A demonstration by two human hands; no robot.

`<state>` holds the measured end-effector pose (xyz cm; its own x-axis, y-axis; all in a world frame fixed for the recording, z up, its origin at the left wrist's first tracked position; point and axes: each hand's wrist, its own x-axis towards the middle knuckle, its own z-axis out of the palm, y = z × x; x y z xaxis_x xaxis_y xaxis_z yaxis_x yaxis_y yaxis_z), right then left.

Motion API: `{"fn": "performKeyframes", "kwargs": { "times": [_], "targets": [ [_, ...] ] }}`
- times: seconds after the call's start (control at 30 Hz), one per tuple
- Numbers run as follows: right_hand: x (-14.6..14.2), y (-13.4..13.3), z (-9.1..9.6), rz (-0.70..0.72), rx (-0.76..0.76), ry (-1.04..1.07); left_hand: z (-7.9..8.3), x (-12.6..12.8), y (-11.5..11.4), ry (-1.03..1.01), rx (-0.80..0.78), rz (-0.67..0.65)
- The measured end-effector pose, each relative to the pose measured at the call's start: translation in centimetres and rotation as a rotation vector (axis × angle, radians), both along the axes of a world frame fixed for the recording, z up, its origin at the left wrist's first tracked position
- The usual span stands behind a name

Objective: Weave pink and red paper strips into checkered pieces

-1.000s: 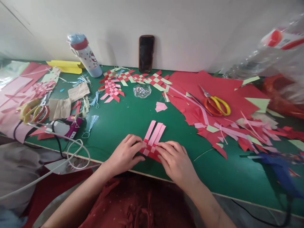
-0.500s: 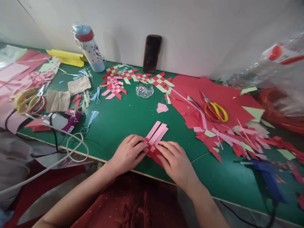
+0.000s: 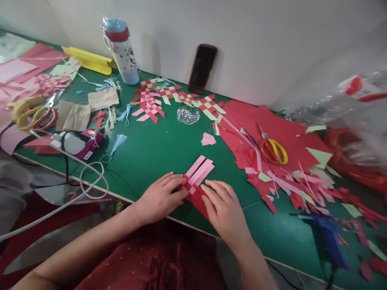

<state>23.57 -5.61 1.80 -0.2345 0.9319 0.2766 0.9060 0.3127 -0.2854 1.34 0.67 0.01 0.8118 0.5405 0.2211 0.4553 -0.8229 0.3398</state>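
Head view, only 1 camera. Woven paper piece (image 3: 198, 202), red and pink, lies at the near edge of the green table (image 3: 157, 149), between the 2 hands; pink strips (image 3: 200, 172) fan out from its far end.

Left hand (image 3: 159, 198): thumb and fingers closed on the weave's left corner, pinching it. Right hand (image 3: 226, 209): fingers bent at the red band's right edge; cannot tell whether they pinch it or merely rest there.

Risks, my judgement: loose pink ends could slide out of the checks if the left pinch slackens; a hard sideways push from the right could buckle the red band or skew the squares. A wide sweep might upset the clear dish of beads (image 3: 188, 115), beyond the strips. Scissors (image 3: 273, 148) lie well apart, right side.
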Motion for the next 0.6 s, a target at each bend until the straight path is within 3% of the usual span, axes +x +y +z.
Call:
{"fn": "performKeyframes", "kwargs": {
  "times": [0.23,0.6],
  "targets": [
    [-1.1,0.7,0.3,0.026,-0.045,-0.041,0.3,0.2,0.4,0.083,0.01,0.043],
    [-1.2,0.2,-0.6,0.021,-0.111,0.008,-0.4,0.8,0.5,-0.084,-0.128,0.116]
  ]
}}
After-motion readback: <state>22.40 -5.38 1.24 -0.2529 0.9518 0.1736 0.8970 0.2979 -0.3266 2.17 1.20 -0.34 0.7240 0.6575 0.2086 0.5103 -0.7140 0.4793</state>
